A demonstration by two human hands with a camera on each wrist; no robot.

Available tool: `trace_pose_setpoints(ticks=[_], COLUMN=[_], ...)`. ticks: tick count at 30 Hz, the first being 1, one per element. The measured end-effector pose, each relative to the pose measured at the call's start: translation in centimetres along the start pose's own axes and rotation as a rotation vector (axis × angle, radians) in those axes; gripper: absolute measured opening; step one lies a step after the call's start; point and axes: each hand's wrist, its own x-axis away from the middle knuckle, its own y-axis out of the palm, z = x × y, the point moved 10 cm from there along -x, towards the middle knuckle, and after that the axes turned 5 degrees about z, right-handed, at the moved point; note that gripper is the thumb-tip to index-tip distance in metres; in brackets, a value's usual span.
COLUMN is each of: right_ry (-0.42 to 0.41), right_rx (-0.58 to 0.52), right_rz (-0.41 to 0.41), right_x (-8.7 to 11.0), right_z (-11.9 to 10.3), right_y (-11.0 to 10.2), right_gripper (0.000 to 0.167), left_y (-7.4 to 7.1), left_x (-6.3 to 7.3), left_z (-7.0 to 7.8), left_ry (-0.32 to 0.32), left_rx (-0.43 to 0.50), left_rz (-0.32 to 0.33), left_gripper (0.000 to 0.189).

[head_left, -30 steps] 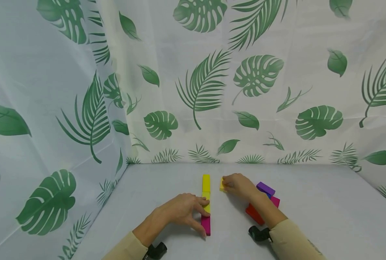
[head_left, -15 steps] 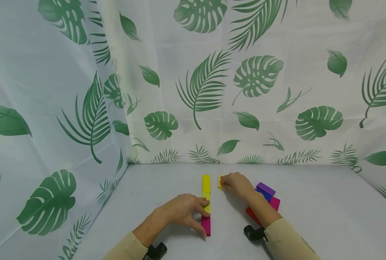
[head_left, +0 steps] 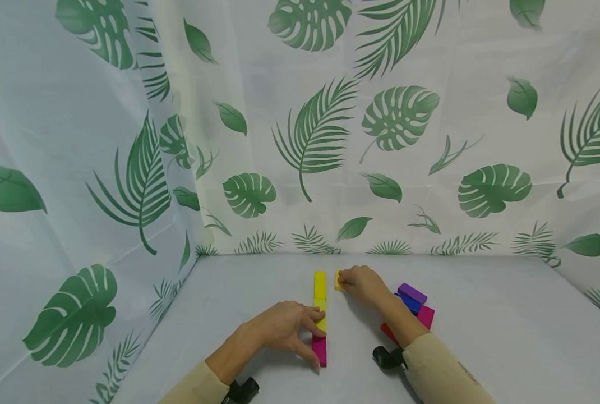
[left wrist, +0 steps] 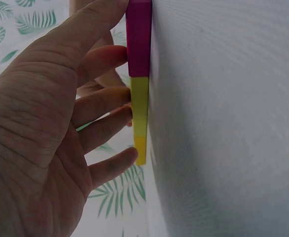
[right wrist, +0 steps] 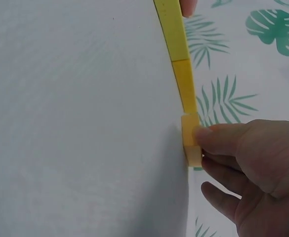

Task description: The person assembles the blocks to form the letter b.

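A row of blocks lies on the table: a magenta block nearest, a light yellow block beyond it, and a deeper yellow block at the far end. My left hand rests against the row with fingers spread; its thumb is at the magenta block and fingertips touch the light yellow one. With thumb and fingers, my right hand pinches an orange-yellow block. That block is right of the row's far end, close to the table; the head view shows a gap between them.
Right of the right forearm lie a purple block, a blue block, a pinkish-red block and a red block, partly hidden by the arm. A leaf-patterned curtain borders the table at the back.
My right hand has moved left and slightly away with the orange-yellow block, closer to the row's far end. More of the blue block shows now. The left hand has stayed still.
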Motion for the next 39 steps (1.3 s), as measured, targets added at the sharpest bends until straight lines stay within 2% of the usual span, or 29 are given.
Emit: trace_pose_setpoints(ticks=[8, 31, 39], right_ry=[0.02, 0.126, 0.119], right_rx=[-0.003, -0.035, -0.024], right_rz=[0.005, -0.039, -0.04], right_x=[-0.8, -2.6, -3.2], right_z=[-0.1, 0.8, 0.6], right_y=[0.2, 1.1, 1.4], right_gripper=[0.019, 0.024, 0.024], left_y=[-0.3, -0.4, -0.4], left_x=[0.1, 0.1, 0.1], left_z=[0.3, 0.3, 0.3], left_ry=[0.03, 0.027, 0.029], left_rx=[-0.003, -0.013, -0.006], left_rz=[0.024, 0.03, 0.03], left_gripper=[0.061, 0.06, 0.061])
